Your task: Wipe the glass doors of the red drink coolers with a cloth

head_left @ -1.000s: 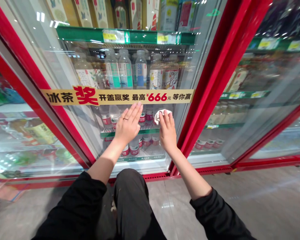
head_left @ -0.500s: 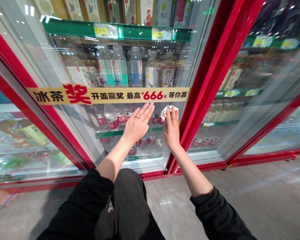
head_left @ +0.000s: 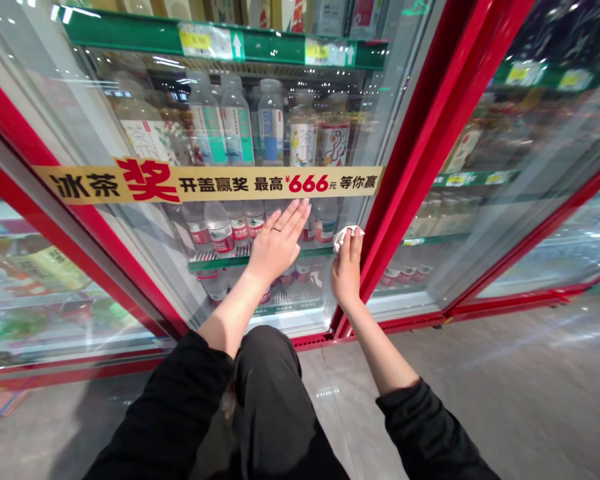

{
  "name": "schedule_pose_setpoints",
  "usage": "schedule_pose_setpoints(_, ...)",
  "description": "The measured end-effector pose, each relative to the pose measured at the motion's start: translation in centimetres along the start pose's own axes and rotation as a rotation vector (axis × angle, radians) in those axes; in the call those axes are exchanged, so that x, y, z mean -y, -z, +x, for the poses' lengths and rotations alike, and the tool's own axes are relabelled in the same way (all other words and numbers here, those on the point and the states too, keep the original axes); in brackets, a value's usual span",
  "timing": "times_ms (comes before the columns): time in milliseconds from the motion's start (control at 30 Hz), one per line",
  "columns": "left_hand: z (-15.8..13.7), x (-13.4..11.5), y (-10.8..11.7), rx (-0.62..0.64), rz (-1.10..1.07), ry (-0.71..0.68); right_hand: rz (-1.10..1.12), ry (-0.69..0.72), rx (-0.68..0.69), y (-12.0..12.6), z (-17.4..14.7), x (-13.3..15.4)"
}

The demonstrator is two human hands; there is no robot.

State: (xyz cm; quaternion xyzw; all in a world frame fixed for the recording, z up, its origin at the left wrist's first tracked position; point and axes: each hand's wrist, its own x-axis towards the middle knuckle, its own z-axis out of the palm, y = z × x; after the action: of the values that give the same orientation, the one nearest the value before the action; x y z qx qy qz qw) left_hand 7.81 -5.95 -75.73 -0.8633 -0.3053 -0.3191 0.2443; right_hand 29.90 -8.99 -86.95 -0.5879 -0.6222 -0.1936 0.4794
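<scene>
My left hand (head_left: pixel 277 245) lies flat on the glass door (head_left: pixel 300 80) of a drinks fridge, fingers stretched out, fingertips at the lower edge of a yellow banner strip (head_left: pixel 215 185). A ring is on one of its fingers. With my right hand (head_left: pixel 347 270) I press a crumpled white cloth (head_left: pixel 342 238) to the same glass, near the door's right red frame (head_left: pixel 420 167). The fingers cover part of the cloth. Behind the glass stand water bottles with red labels (head_left: pixel 222 238), and soda bottles (head_left: pixel 271 123) are on the shelf above.
Green shelf edges with price tags (head_left: pixel 206 40) run across the fridge inside. Another glass-doored fridge section (head_left: pixel 460 220) is on the right, and more goods show through the left door (head_left: pixel 50 267). My bent knee (head_left: pixel 270 360) is close to the fridge base, over a grey tiled floor (head_left: pixel 520 393).
My right hand and the cloth have moved slightly down and to the right, towards the red frame. The left hand stays on the glass. The view has shifted a little.
</scene>
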Motion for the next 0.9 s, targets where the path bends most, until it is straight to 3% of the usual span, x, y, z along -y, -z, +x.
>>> schedule_pose_setpoints(133, 0.1, 0.2, 0.3, 0.019, 0.006, -0.015, 0.029, -0.105, -0.066, -1.3, -1.7, 0.4)
schedule_pose_setpoints(267, 0.2, 0.4, 1.0, 0.064, -0.015, -0.026, 0.072, -0.177, -0.145, -1.8, 0.2, 1.6)
schedule_pose_setpoints(433, 0.5, 0.2, 1.6, 0.061, -0.056, -0.029, 0.017, 0.004, 0.053, -0.5, -0.1, 0.7)
schedule_pose_setpoints(533, 0.0, -0.1, 2.1, 0.055, -0.054, -0.034, -0.024, -0.017, 0.106, -0.3, -2.4, -1.0)
schedule_pose_setpoints(700, -3.6, -0.2, 2.5, 0.110, 0.000, -0.043, 0.046, -0.136, -0.079, -1.8, -3.3, -2.2)
schedule_pose_setpoints(900, -8.2, 0.4, 1.9, 0.125, 0.020, 0.022, 0.080, -0.112, -0.090, -3.1, -2.3, 0.0)
